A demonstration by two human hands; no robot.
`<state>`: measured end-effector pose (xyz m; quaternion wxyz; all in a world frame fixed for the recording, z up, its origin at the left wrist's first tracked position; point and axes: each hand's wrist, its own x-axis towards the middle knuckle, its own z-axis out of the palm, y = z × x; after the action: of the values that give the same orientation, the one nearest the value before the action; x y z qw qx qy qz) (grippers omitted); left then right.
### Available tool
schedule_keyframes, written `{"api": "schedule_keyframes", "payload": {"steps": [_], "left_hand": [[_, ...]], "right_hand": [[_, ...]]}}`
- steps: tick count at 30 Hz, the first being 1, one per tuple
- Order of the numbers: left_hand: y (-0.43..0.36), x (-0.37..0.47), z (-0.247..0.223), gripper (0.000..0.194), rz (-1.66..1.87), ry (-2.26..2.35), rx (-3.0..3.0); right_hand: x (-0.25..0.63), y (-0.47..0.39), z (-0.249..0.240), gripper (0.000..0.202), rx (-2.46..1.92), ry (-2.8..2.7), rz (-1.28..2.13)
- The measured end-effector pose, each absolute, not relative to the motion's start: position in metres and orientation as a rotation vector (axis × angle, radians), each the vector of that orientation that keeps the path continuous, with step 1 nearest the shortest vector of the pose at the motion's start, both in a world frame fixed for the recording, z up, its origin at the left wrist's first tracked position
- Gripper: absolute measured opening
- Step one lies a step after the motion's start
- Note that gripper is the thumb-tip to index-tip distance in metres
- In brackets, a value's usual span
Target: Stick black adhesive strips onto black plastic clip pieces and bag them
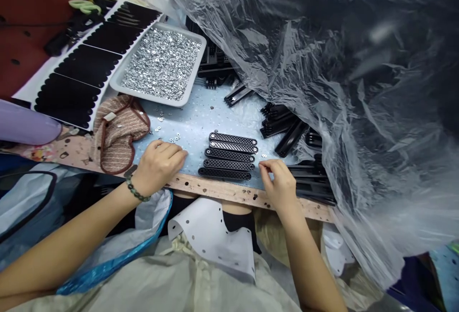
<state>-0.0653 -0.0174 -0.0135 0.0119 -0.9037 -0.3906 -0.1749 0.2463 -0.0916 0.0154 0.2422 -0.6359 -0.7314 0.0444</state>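
Five black lattice-faced bars (230,155) on table (186,123), between left hand (158,165), fingers curled, and right hand (281,185), grip narrow — we cannot tell if either holds anything. We judge bars light, stiff — best held by long edges.

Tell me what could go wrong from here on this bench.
The small, loose silver washers by the left hand could get brushed away and lost. The five flat black textured strips lie near the pale wooden front edge, so a bump might knock the nearest off. The crinkled clear plastic sheet drapes over glossy black parts beyond the right hand; it may snag them.
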Motion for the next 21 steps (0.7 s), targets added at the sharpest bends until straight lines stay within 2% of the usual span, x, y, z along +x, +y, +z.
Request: {"api": "schedule_keyframes", "payload": {"steps": [3, 8, 12, 15, 21], "left_hand": [[-0.018, -0.064, -0.012, 0.013, -0.633, -1.255, -2.818], [-0.024, -0.046, -0.002, 0.01, -0.899, -1.318, -2.96], [-0.025, -0.036, 0.001, 0.012, -0.968, -1.32, -3.048], [-0.03, -0.049, 0.003, 0.015, -0.932, -1.44, -3.079], [-0.057, -0.067, 0.001, 0.013, -0.625, -1.476, -3.218]], "right_hand": [[0.231, -0.099, 0.022, 0.011, -1.592, -2.064, 0.151], [0.225, -0.102, 0.019, 0.012, -1.664, -2.15, 0.011], [0.228, -0.101, 0.017, 0.012, -1.678, -2.13, 0.03], [0.229, -0.101, 0.019, 0.013, -1.702, -2.154, 0.06], [0.232, -0.107, 0.024, 0.022, -1.669, -2.293, -0.034]]}}
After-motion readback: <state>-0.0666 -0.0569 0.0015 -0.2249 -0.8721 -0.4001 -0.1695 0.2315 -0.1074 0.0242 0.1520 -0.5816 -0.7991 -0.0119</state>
